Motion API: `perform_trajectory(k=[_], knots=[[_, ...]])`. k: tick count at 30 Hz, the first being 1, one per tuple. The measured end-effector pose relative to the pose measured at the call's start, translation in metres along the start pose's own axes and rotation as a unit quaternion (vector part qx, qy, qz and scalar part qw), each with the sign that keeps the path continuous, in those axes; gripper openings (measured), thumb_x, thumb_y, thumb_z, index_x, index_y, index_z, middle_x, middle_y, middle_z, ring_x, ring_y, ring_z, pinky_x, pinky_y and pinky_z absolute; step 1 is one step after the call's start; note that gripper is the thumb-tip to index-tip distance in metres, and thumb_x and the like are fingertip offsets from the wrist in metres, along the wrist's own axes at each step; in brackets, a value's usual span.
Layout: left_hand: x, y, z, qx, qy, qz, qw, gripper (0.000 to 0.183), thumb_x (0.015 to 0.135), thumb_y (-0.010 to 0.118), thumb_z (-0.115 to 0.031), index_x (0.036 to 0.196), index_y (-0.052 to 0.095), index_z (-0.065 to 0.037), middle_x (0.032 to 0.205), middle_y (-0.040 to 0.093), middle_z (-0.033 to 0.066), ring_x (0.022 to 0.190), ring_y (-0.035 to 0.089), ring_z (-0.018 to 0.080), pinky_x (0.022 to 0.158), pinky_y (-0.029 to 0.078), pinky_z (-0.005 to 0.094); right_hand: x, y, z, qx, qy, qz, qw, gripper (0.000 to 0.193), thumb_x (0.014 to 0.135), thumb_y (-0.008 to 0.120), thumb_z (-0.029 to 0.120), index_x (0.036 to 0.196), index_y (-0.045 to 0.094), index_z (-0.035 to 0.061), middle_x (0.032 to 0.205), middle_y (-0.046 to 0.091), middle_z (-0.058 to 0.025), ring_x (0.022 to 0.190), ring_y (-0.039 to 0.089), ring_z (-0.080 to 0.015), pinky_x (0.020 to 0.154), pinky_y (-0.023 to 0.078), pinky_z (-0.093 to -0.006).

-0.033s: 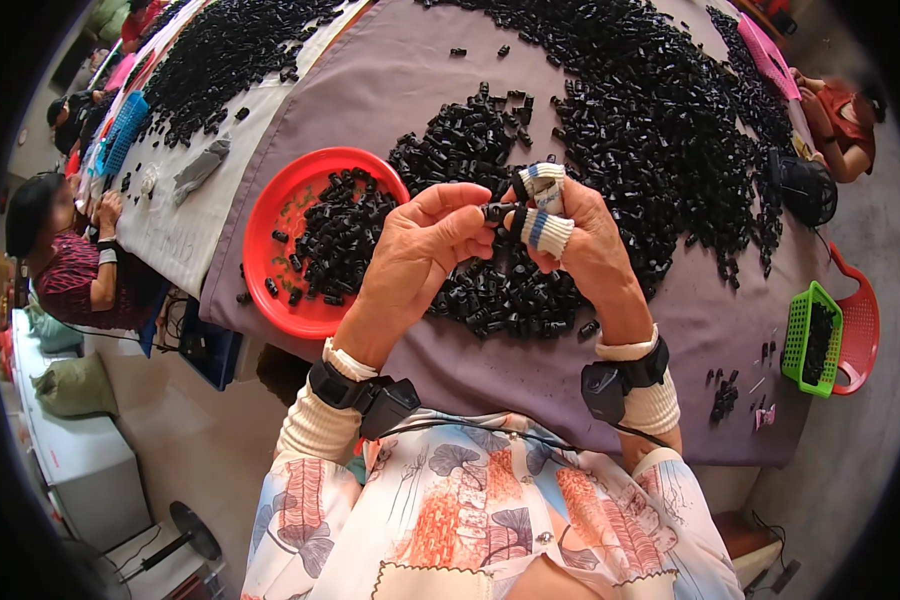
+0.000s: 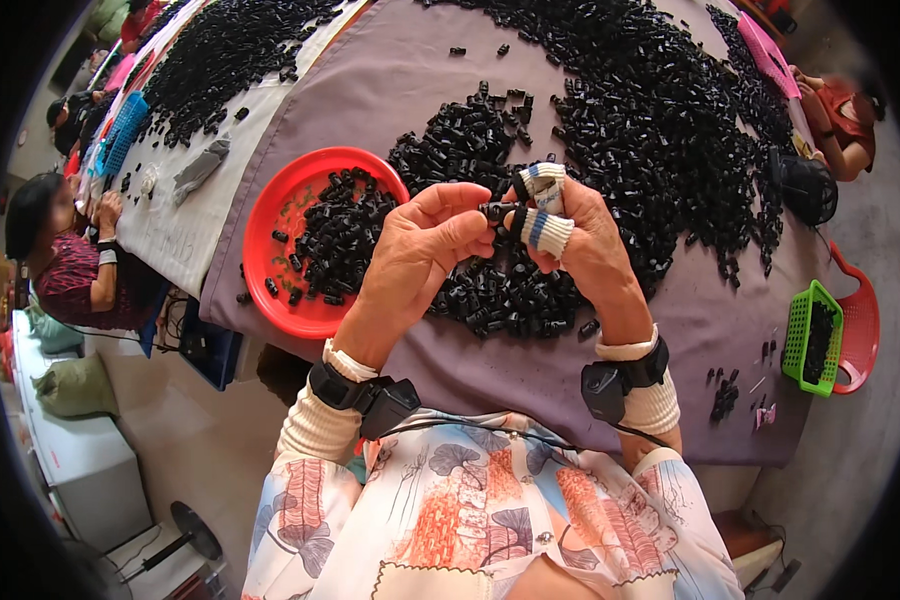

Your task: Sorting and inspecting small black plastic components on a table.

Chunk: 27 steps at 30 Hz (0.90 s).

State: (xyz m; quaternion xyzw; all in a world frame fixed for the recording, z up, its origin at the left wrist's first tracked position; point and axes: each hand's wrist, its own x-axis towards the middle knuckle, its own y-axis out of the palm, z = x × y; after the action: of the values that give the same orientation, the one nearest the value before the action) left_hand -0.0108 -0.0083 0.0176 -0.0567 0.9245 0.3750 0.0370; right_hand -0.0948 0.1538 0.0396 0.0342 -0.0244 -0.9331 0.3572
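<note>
One small black part (image 2: 495, 212) is held between both hands, above the near pile of black parts (image 2: 500, 300) on the mauve cloth (image 2: 470, 385). The left hand (image 2: 415, 245) grips its left end between thumb and fingers. The right hand (image 2: 588, 225), wearing striped knit finger covers (image 2: 547, 234), is closed at its right end; exact fingertip contact there cannot be told. Left of the left hand stands a red round tray (image 2: 254, 255), partly filled with similar parts. A green basket (image 2: 792, 362) sits at the right edge, beside a red basket (image 2: 865, 335).
</note>
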Motion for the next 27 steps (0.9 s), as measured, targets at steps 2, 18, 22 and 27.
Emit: perform_trajectory(k=[2, 18, 22, 27], knots=[[-0.001, -0.003, 0.002, 0.031, 0.014, 0.003, 0.999, 0.022, 0.086, 0.059, -0.008, 0.106, 0.057, 0.002, 0.088, 0.064, 0.0096, 0.076, 0.062, 0.0154, 0.071, 0.052, 0.0291, -0.002, 0.003, 0.002, 0.004, 0.006, 0.001, 1.000, 0.014, 0.080, 0.062, 0.010, 0.092, 0.057, 0.0042, 0.066, 0.055, 0.0019, 0.048, 0.045, -0.0029, 0.040, 0.036, -0.0181], [-0.001, -0.002, 0.003, -0.065, -0.004, 0.055, 0.996, 0.028, 0.090, 0.050, -0.007, 0.117, 0.052, 0.002, 0.098, 0.063, 0.0105, 0.087, 0.061, 0.0144, 0.079, 0.050, 0.0292, -0.009, 0.012, -0.004, -0.035, 0.006, 0.000, 0.999, 0.026, 0.074, 0.073, 0.020, 0.088, 0.057, 0.0056, 0.066, 0.054, 0.0029, 0.047, 0.045, -0.0025, 0.040, 0.035, -0.0183], [-0.002, -0.003, 0.004, -0.090, -0.012, 0.070, 0.993, 0.028, 0.090, 0.050, -0.008, 0.117, 0.051, 0.002, 0.096, 0.063, 0.0101, 0.088, 0.061, 0.0149, 0.079, 0.050, 0.0288, -0.008, 0.007, -0.006, -0.077, 0.023, 0.031, 0.996, 0.033, 0.071, 0.074, 0.029, 0.085, 0.057, 0.0049, 0.061, 0.053, 0.0012, 0.044, 0.046, -0.0049, 0.039, 0.036, -0.0206], [-0.002, -0.004, 0.004, -0.089, -0.024, 0.066, 0.994, 0.028, 0.091, 0.050, -0.008, 0.117, 0.051, 0.002, 0.097, 0.062, 0.0103, 0.088, 0.061, 0.0150, 0.077, 0.050, 0.0278, -0.008, 0.007, -0.001, -0.106, 0.032, 0.051, 0.993, 0.033, 0.071, 0.073, 0.030, 0.084, 0.056, 0.0036, 0.059, 0.052, 0.0005, 0.043, 0.047, -0.0062, 0.039, 0.036, -0.0222]])
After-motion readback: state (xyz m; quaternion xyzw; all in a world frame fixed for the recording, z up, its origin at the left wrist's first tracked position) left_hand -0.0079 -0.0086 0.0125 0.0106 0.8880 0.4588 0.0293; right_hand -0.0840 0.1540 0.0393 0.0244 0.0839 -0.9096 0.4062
